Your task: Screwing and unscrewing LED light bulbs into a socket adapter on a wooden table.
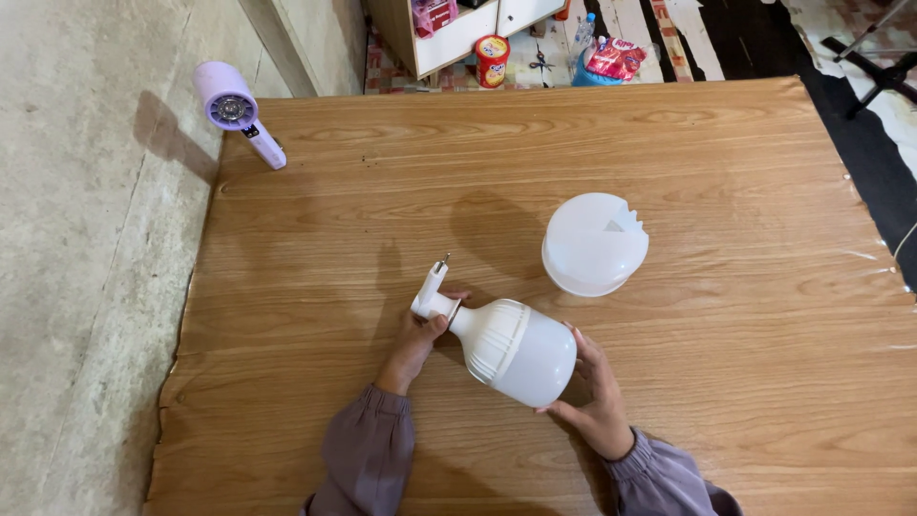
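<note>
A large white bulb-shaped lamp (511,349) lies tilted over the wooden table (726,382). My left hand (417,336) grips the white plug adapter (432,291) at its narrow base end, with a metal pin pointing up. My right hand (594,390) cups the rounded end of the lamp from the right. Apart from both hands, a white dome-shaped cover (594,244) sits on the table behind the lamp.
A lilac hair dryer (237,107) lies at the table's far left corner, against the grey wall. Beyond the far edge stand a white shelf unit (458,33), a round tin (492,59), a snack bag (614,57) and a dark stand leg (879,72).
</note>
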